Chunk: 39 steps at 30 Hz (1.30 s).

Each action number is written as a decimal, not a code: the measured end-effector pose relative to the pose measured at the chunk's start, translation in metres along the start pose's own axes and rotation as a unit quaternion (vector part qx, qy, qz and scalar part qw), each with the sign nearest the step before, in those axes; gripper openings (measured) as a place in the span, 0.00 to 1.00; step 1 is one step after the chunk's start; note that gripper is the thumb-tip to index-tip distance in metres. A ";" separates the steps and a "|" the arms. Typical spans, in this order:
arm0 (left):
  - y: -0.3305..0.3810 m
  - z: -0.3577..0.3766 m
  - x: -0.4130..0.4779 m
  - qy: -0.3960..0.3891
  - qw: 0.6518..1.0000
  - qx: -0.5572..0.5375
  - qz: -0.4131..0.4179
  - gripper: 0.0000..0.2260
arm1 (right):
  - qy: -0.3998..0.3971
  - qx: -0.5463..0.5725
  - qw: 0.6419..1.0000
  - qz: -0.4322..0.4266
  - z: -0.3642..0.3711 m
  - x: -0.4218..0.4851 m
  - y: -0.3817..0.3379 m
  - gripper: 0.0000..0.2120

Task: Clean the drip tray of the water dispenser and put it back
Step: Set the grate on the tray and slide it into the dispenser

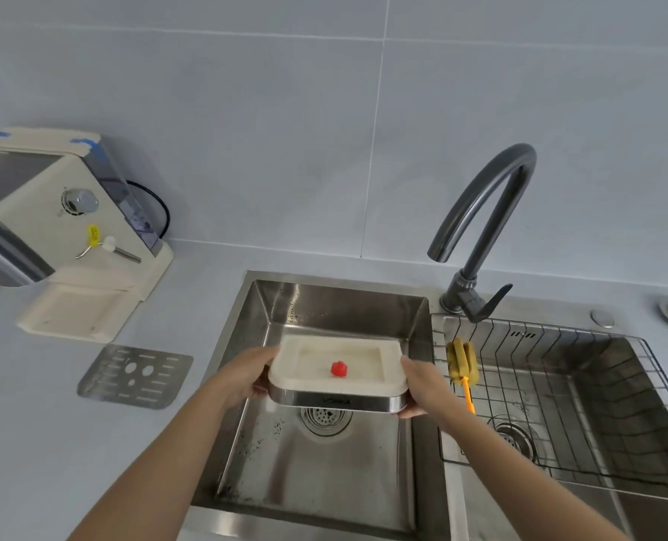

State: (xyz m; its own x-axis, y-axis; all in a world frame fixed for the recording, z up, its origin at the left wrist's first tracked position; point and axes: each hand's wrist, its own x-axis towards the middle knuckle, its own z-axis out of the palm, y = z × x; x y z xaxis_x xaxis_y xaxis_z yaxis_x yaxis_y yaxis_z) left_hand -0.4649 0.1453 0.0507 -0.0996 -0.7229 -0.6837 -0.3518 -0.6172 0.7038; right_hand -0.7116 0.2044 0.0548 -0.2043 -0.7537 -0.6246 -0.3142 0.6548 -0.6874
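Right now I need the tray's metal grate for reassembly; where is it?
The metal grate lies flat on the counter, left of the sink and just in front of the water dispenser.

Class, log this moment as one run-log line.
stage: tray over left sink basin | hands: left, right grip drip tray ends | inside: red piece | grille on counter | tap off

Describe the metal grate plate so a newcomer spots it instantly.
Start at the cream water dispenser on the left of the pale countertop. In front of its base, left of the stainless steel sink basin, lies the flat grey metal grate plate. It alone is thin, slotted, with three oval holes.
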 end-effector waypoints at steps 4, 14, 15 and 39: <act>0.027 -0.006 -0.018 0.018 0.995 0.045 0.090 0.12 | 0.008 0.037 0.993 -0.115 -0.012 -0.025 -0.028 0.11; 0.043 -0.007 -0.051 0.074 0.972 0.002 0.221 0.17 | -0.017 0.131 0.968 -0.214 -0.019 -0.054 -0.048 0.13; 0.042 -0.007 -0.051 0.079 0.972 0.001 0.222 0.18 | -0.021 0.132 0.968 -0.213 -0.019 -0.055 -0.047 0.12; -0.071 -0.128 -0.071 0.156 0.982 0.027 0.104 0.12 | -0.024 0.076 0.991 -0.109 0.144 -0.062 -0.022 0.13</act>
State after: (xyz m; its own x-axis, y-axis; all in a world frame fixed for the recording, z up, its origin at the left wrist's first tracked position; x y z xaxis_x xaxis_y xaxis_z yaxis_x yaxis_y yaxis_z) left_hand -0.3140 0.2010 0.0736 0.1122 -0.8964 -0.4289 -0.4033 -0.4355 0.8048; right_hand -0.5581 0.2449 0.0555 -0.1020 -0.8769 -0.4697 -0.2012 0.4806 -0.8536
